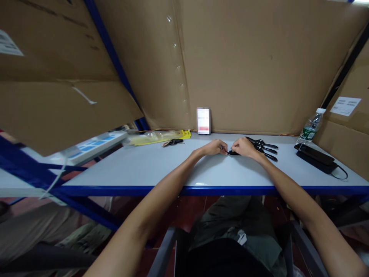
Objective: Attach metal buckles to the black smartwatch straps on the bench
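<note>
Both my hands meet at the middle of the grey table [144,165]. My left hand [215,147] and my right hand [243,147] each pinch an end of a small black part [231,152] lying on the tabletop between them. Just right of my right hand lies a bunch of black pieces with thin prongs [263,148]; what they are is hard to tell. My fingers hide most of the small part.
A white and red card [203,120] leans on the cardboard wall behind. Yellow packaging [158,137] and a small dark item [172,142] lie at back left. A black phone on a black box [315,157] and a water bottle [311,128] stand at right. A power strip [89,148] sits left.
</note>
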Demonstrator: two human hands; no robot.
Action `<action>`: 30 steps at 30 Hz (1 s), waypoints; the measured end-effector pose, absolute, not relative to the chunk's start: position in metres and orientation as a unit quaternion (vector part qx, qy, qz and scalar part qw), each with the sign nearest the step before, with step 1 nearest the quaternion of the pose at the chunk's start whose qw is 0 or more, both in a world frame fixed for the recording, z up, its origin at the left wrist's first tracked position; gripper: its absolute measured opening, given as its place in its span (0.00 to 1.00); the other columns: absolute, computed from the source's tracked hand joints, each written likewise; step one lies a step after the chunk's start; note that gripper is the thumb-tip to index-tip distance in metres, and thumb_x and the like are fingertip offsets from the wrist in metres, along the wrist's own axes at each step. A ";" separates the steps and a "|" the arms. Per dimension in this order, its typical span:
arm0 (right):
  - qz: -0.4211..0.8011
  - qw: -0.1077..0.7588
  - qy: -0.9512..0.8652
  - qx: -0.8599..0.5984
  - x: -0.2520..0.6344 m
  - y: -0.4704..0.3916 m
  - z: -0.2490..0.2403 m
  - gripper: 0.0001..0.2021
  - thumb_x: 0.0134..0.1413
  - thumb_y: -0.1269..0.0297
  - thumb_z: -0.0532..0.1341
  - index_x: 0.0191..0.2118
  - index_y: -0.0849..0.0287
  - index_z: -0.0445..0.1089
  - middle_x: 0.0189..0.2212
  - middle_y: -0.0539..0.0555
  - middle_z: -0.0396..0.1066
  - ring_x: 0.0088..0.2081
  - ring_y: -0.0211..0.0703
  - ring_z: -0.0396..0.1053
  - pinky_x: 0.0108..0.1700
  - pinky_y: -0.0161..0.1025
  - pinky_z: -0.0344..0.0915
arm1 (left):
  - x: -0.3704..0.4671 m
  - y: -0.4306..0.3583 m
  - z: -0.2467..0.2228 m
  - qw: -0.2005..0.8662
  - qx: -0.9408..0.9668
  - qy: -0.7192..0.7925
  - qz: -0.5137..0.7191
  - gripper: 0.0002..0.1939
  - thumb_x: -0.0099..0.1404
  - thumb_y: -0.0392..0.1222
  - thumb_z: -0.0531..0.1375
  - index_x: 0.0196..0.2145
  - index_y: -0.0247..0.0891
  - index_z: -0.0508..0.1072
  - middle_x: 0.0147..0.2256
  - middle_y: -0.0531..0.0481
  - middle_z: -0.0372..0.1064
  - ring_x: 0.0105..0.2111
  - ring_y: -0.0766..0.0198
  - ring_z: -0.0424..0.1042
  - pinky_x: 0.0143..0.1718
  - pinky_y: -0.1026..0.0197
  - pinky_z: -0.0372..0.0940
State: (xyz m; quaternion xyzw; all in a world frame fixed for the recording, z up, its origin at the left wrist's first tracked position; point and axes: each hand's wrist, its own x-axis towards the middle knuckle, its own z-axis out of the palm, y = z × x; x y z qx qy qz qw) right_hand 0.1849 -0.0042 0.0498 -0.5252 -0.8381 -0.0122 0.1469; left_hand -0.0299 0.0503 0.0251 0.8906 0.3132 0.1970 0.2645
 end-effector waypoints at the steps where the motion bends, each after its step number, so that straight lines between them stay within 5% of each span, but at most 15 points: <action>1: 0.000 0.158 -0.844 -0.513 0.186 -0.003 0.050 0.16 0.62 0.62 0.59 0.37 0.61 0.84 0.31 0.57 0.80 0.34 0.43 0.74 0.34 0.34 0.56 | -0.030 0.050 0.025 0.265 0.890 0.313 0.198 0.10 0.58 0.45 0.67 0.31 0.34 0.81 0.28 0.51 0.76 0.31 0.64 0.70 0.36 0.63 0.60; 8: 0.016 0.177 -0.838 -0.516 0.194 0.005 0.047 0.15 0.60 0.64 0.59 0.35 0.62 0.84 0.28 0.55 0.79 0.32 0.42 0.71 0.33 0.34 0.54 | -0.029 0.048 0.027 0.262 0.893 0.316 0.187 0.10 0.58 0.45 0.68 0.32 0.34 0.82 0.27 0.51 0.75 0.30 0.64 0.69 0.37 0.62 0.61; 17: -0.026 0.154 -0.813 -0.560 0.204 0.008 0.047 0.18 0.68 0.58 0.56 0.39 0.58 0.84 0.35 0.61 0.81 0.37 0.46 0.75 0.34 0.37 0.54 | -0.027 0.047 0.024 0.142 0.915 0.332 0.177 0.15 0.61 0.41 0.65 0.45 0.38 0.84 0.34 0.47 0.78 0.33 0.62 0.71 0.37 0.62 0.61; 24: 0.003 0.140 -0.828 -0.543 0.206 0.009 0.045 0.19 0.68 0.59 0.56 0.33 0.61 0.82 0.30 0.57 0.78 0.31 0.40 0.70 0.31 0.36 0.50 | -0.026 0.044 0.020 0.105 0.913 0.357 0.166 0.25 0.63 0.43 0.64 0.57 0.38 0.78 0.37 0.46 0.77 0.35 0.59 0.72 0.39 0.61 0.62; 30: 0.006 0.151 -0.834 -0.530 0.208 0.011 0.044 0.18 0.66 0.60 0.56 0.34 0.60 0.82 0.28 0.54 0.77 0.29 0.40 0.67 0.31 0.36 0.48 | -0.026 0.044 0.020 0.113 0.922 0.329 0.167 0.22 0.65 0.42 0.63 0.56 0.41 0.80 0.38 0.47 0.76 0.35 0.60 0.70 0.41 0.61 0.61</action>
